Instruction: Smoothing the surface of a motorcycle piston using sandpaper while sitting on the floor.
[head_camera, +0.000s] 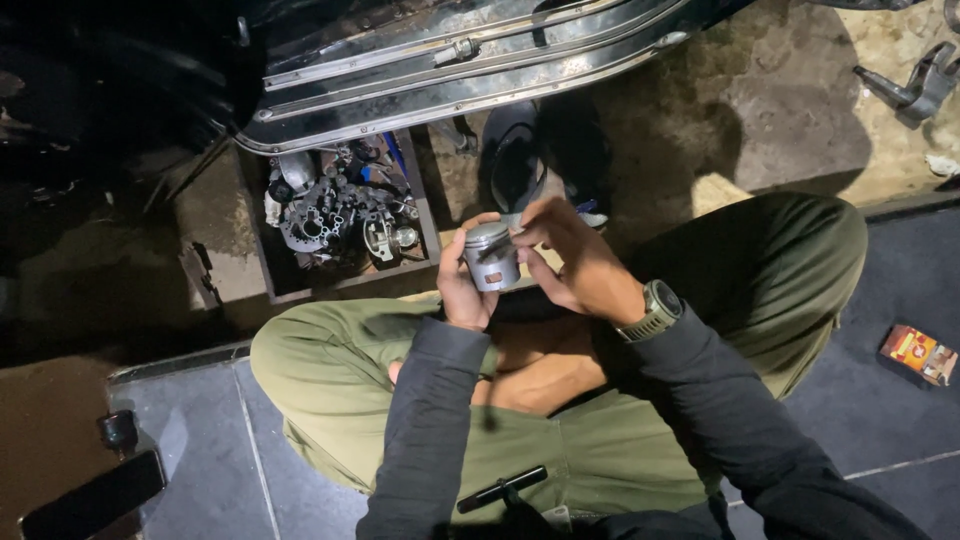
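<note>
Both hands work over the person's lap, above olive-green trousers. The left hand wraps around a short silver metal cylinder, a piston, holding it upright; the right hand, with a dark wristwatch, pinches at its top rim. Just beyond, an open wooden box of greasy metal parts sits on the floor. A thin black rod-shaped tool lies on the lap.

Left hand curled, right hand apparently pinching, wrists close together.
</note>
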